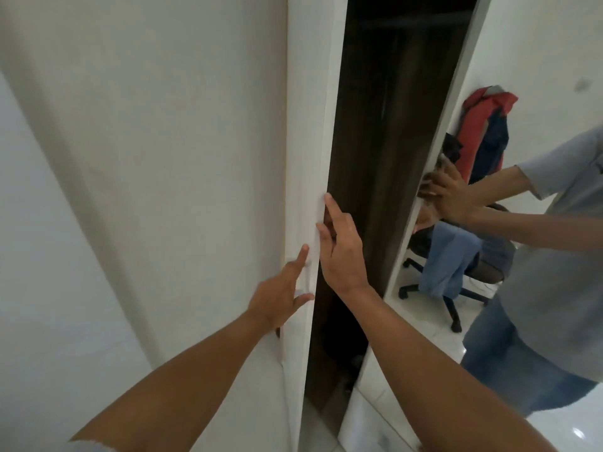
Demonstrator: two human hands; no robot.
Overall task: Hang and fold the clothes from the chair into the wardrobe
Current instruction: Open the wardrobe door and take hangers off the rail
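Well to the left, a white wall [49, 223] gave way to the wardrobe's pale door [195, 141], which stood partly open as a person worked at its free edge with both bare arms stretched forward. The left hand [280, 288] lay on the door's front face near that edge, forefinger straight and pointing up, thumb splayed toward the edge, nothing clasped. Just above and beside it, the right hand [342, 249] reached higher, back to the camera, its fingers [328, 203] long and nearly straight along the edge; whether any hooked behind the panel could not be told. Beyond them the wardrobe [375, 141] showed a dark, narrow gap of brown interior. Further right, a mirror [538, 44] on the neighbouring door gave the only sight of the clothes [447, 259]: a blue piece draped over the seat of a wheeled chair [456, 298] and a red garment [479, 125] hung over its back, well apart from the hands. The door looked stiff and fairly light, best drawn by its free edge, where both hands already were. The clothes looked soft, limp and light, likely to sag and slide, so the collar or shoulders seemed the sensible place to lift them.
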